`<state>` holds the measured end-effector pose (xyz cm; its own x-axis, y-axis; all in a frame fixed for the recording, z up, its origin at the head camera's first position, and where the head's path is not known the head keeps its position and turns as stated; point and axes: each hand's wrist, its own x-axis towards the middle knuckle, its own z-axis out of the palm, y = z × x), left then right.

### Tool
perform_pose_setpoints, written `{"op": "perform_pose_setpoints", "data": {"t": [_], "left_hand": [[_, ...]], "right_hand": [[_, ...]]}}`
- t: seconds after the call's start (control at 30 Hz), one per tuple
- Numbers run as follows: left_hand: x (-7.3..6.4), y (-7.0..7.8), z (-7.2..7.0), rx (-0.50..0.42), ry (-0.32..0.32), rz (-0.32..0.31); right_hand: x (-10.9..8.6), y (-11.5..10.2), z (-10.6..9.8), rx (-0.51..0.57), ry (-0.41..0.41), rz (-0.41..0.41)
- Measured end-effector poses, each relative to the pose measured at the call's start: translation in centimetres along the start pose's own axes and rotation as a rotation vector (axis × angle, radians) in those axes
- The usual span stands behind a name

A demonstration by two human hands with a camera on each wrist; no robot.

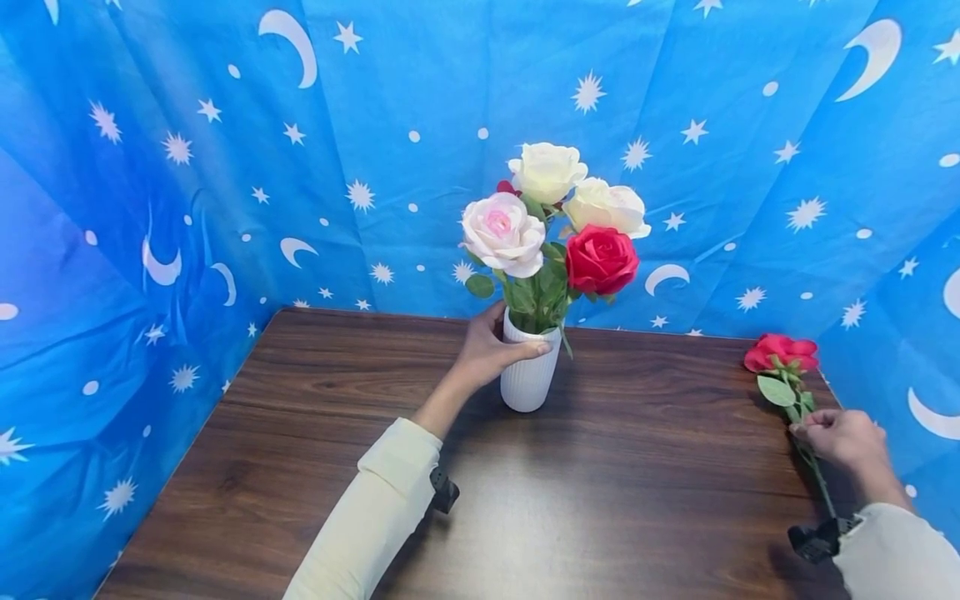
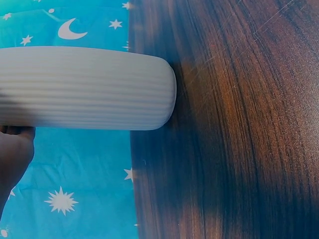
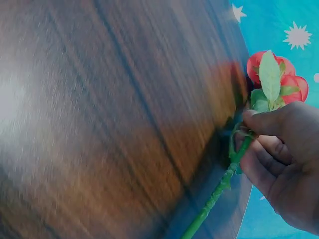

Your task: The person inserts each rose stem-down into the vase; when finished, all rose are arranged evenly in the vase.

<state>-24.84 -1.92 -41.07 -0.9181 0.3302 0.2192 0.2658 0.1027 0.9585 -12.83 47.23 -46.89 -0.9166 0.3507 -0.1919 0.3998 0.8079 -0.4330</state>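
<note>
A white ribbed vase point(image 1: 527, 379) stands upright on the brown wood-grain table, and my left hand point(image 1: 491, 346) grips its upper part, thumb across the front. In the vase are a pale pink rose point(image 1: 504, 233), two cream roses point(image 1: 547, 171) and a red rose point(image 1: 602, 260), with a bit of another red bloom behind. The left wrist view shows the vase's lower side point(image 2: 99, 89) and base at the table. At the right edge of the table, my right hand point(image 1: 847, 437) pinches the green stem point(image 3: 219, 186) of a single red rose point(image 1: 782, 353), its bloom pointing away.
The table point(image 1: 600, 500) has a glossy dark surface. Blue cloth point(image 1: 420, 83) printed with white moons and stars hangs close behind its back edge and along both sides. Each sleeve carries a small black wrist camera point(image 1: 444, 490).
</note>
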Motion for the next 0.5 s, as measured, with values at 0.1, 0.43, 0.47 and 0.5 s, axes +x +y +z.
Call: {"op": "perform_pose_setpoints", "data": {"t": [0.1, 0.43, 0.47, 0.5], "left_hand": [[0.0, 0.0, 0.0, -0.004, 0.003, 0.003], [-0.1, 0.0, 0.1, -0.008, -0.002, -0.007], [0.0, 0.0, 0.1, -0.009, -0.001, -0.006], [0.0, 0.0, 0.1, -0.008, -0.002, -0.005]], "right_hand": [[0.2, -0.8, 0.0, 0.046, 0.067, -0.001], [0.0, -5.4, -0.6, 0.153, 0.234, -0.022], [0.0, -5.8, -0.7, 0.162, 0.25, -0.036], [-0.1, -6.3, -0.7, 0.173, 0.266, -0.048]]}}
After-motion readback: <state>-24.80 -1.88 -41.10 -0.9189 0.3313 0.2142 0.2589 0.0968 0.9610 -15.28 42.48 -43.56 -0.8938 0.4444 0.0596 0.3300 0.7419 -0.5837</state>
